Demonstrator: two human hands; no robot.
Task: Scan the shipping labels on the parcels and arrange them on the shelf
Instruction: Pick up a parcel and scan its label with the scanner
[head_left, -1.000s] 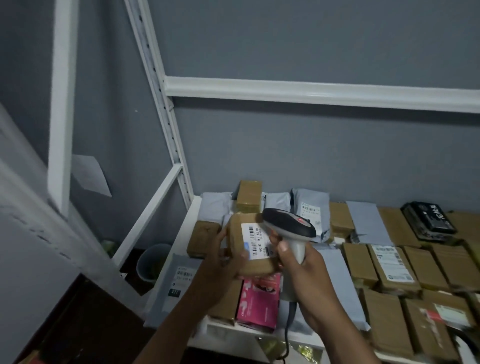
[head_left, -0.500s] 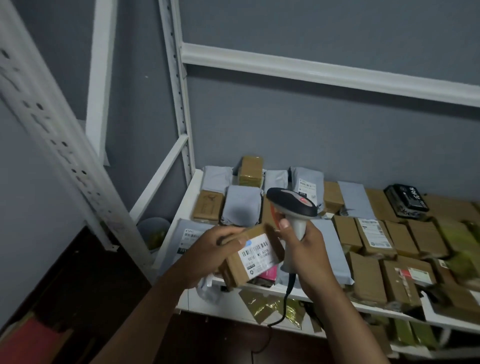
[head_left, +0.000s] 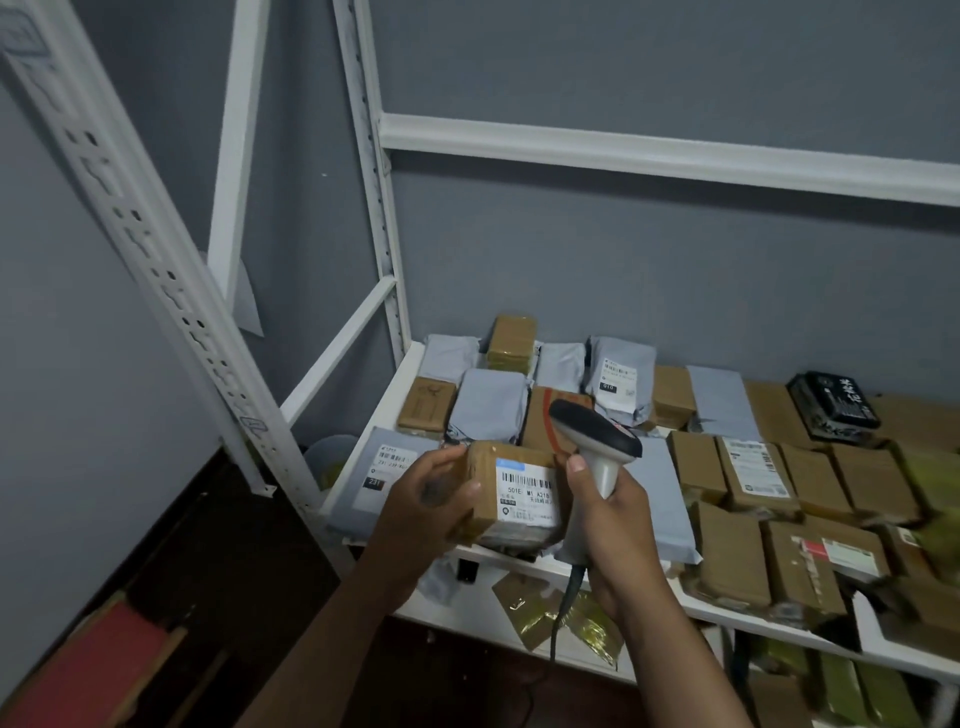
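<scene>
— What's the biggest thing in front of the person?

— A white metal shelf (head_left: 363, 470) against a grey wall (head_left: 623, 280), with slotted uprights and a bare crossbar higher up. Its board is crowded with parcels: brown taped boxes (head_left: 857, 483) fill the right half in rows, and grey plastic mailers (head_left: 488, 405) sit toward the back left corner.

— Anything that stands out among them?

— A black packet (head_left: 834, 400) with white lettering lies near the back right. A flat grey mailer with a label (head_left: 389, 467) lies at the front left corner of the board. Below the board, gold-coloured packets (head_left: 550, 613) show on a lower level.

— And the parcel being handled?

— A small brown box (head_left: 511, 493) is held above the front left part of the board, tilted so its white shipping label (head_left: 527, 491) with a barcode faces up toward the camera.

— Who holds it?

— The left hand (head_left: 431, 499) grips it by the left end, thumb on top and fingers wrapped round the side.

— The other hand?

— The right hand (head_left: 613, 525) is closed round the pale handle of a scanner (head_left: 597, 457), thumb up along the front. The dark head of the scanner sits just beside the upper right corner of the box, and its cable (head_left: 563, 608) hangs down from the handle below the hand.
</scene>
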